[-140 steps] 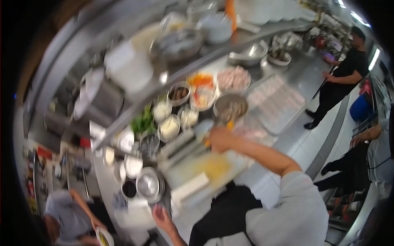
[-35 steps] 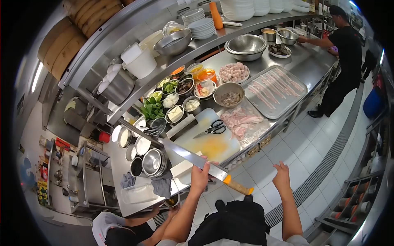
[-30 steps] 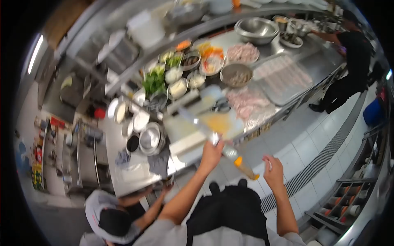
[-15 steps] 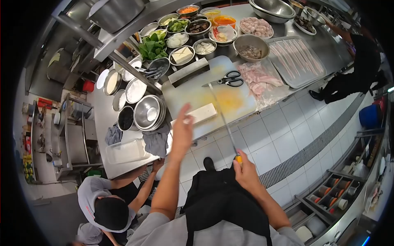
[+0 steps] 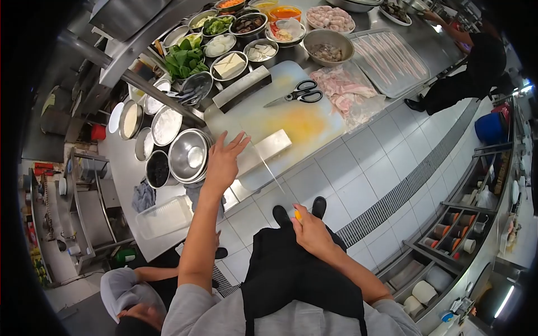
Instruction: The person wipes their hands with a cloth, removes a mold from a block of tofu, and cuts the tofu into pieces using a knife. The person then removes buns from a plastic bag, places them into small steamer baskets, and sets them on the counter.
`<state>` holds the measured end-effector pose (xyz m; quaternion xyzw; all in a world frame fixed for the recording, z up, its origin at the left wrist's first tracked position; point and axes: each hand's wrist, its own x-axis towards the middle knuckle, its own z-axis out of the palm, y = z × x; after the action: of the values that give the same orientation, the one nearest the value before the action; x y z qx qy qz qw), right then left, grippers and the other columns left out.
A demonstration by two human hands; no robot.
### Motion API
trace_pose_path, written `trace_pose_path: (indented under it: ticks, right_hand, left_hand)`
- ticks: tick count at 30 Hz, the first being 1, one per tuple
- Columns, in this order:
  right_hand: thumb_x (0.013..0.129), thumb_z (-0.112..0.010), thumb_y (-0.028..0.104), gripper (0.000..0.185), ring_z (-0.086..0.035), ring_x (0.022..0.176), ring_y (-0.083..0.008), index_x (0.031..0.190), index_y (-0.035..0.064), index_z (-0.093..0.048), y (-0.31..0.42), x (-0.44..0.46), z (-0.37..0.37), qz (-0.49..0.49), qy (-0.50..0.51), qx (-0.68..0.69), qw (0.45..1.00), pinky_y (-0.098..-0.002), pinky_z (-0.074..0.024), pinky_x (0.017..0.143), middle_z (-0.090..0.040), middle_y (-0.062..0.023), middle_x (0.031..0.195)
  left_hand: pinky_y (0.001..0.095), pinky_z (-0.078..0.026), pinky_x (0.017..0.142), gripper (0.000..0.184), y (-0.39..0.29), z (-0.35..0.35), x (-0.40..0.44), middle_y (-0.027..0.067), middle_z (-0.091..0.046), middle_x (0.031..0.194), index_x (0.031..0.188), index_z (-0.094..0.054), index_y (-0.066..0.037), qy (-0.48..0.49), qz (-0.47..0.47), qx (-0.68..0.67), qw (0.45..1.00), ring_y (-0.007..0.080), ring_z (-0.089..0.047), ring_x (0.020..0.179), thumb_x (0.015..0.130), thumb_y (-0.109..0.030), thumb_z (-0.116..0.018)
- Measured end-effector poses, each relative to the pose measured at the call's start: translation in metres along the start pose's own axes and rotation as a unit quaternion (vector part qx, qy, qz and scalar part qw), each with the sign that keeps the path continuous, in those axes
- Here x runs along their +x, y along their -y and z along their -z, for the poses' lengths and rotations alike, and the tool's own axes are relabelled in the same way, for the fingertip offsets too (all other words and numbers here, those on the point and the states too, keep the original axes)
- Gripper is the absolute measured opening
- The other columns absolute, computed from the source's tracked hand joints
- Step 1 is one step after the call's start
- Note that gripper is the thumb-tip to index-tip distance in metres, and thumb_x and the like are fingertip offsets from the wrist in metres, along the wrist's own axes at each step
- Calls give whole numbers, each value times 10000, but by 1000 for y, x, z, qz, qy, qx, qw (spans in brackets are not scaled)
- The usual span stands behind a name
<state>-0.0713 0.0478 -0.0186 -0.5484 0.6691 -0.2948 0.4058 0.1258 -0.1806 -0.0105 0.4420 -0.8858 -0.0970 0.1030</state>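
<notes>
My right hand is closed round the yellow handle of a long, thin knife. The blade points up and left, its far end beside a long pale rectangular block near the front edge of the cutting board. My left hand is open, fingers spread, at the block's left end; I cannot tell whether it touches. Black-handled scissors lie partly spread farther back on the board. Behind them, a long metal box-shaped mould rests along the board's back left edge.
Stacked steel bowls stand left of the board. Bowls of ingredients, including tofu, line the back. Raw sliced meat and a tray of strips lie right. One person is low at left, another far right.
The knife has swung left and dropped closer to my body with my right hand. My left hand has moved left, its fingers now spread wider. The person at left is lower in view.
</notes>
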Motion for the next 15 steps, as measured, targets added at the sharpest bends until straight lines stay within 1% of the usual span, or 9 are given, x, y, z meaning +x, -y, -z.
trace_pose_path:
  ticks: [2,5,6,8,15]
  right_hand:
    - [972,-537,167,404,-634,912,-460,1323,5,-421,3,-1,0,-13,16,-7,1000,-492,-518,797,-642,-299,991]
    - [962,-562,166,402,-630,884,-479,1315,6,-455,-1,-1,-7,0,-9,-3,1000,-506,-517,766,-648,-300,970]
    - [962,-562,166,402,-630,884,-479,1315,6,-455,-1,-1,-8,-2,-9,-4,1000,-506,-517,766,-648,-300,970]
    - [963,-560,168,401,-629,889,-480,1318,15,-456,2,0,-8,-36,5,-25,999,-509,-517,770,-648,-297,989]
    - [964,-554,165,399,-631,871,-477,1324,26,-453,7,-4,-6,-38,7,-42,998,-512,-519,762,-648,-287,967]
  left_hand:
    - [521,-329,1094,685,6,-2,-1,16,-541,1435,1373,-571,-207,-7,-7,3,1000,412,-386,1366,765,95,-477]
    - [521,-330,1093,678,10,-2,-1,15,-550,1425,1367,-577,-205,0,-10,-3,1000,412,-388,1365,767,95,-474]
    - [521,-330,1093,678,10,-2,-1,15,-550,1425,1367,-577,-205,2,-10,-4,1000,412,-388,1365,767,95,-474]
    - [519,-333,1093,682,11,-1,0,15,-552,1423,1366,-577,-202,3,-20,-9,1000,411,-390,1362,764,100,-473]
    - [512,-346,1086,697,17,2,1,13,-557,1417,1363,-581,-197,12,-35,3,999,409,-402,1351,746,111,-481]
